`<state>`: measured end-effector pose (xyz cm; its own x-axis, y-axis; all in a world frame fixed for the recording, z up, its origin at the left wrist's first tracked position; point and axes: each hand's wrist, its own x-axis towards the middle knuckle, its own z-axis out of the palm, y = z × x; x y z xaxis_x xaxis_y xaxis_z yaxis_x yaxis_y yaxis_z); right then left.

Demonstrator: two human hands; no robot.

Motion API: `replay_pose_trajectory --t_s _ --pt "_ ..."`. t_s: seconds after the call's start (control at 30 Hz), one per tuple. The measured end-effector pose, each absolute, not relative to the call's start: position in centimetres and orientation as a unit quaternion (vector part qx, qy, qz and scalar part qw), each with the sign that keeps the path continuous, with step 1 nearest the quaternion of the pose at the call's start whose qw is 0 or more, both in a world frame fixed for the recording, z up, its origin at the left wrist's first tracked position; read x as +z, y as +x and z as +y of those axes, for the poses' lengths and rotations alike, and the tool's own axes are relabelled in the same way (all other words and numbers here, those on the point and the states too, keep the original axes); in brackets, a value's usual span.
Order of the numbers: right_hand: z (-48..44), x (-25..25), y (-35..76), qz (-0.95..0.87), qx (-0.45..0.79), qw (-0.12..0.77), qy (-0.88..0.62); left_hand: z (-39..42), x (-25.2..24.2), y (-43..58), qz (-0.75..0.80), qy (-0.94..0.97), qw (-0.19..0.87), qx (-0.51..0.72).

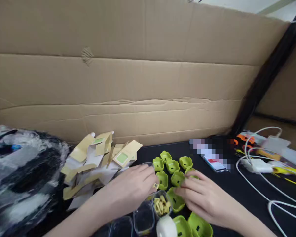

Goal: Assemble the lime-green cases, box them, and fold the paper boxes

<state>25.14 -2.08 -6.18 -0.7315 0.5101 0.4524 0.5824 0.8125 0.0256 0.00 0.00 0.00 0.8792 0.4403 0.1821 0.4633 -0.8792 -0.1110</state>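
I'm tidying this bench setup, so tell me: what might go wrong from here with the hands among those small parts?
1. The clear cup of small yellow pieces stands right between the left hand and the right hand. A nudge might tip it and scatter them.
2. The white cable loops on the right hand's side, so a wide reach might snag it.

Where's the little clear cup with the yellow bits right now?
Head view, low centre: the cup sits on the black table between the left hand and right hand, just nearer the camera than the green shells.
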Motion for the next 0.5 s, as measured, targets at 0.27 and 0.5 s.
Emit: replay_pose_trajectory --t_s 0.27,0.5 --pt "0.3 -6.5 28.2 -0.771 -0.120 0.193 -0.596 0.4 -0.7 -0.5 -0.239 -0.965 0.085 -0.071" --pt "1.0 -7.4 30.0 -0.628 -0.081 0.070 -0.771 0.4 -0.9 -0.5 -0.229 -0.965 0.113 -0.065"
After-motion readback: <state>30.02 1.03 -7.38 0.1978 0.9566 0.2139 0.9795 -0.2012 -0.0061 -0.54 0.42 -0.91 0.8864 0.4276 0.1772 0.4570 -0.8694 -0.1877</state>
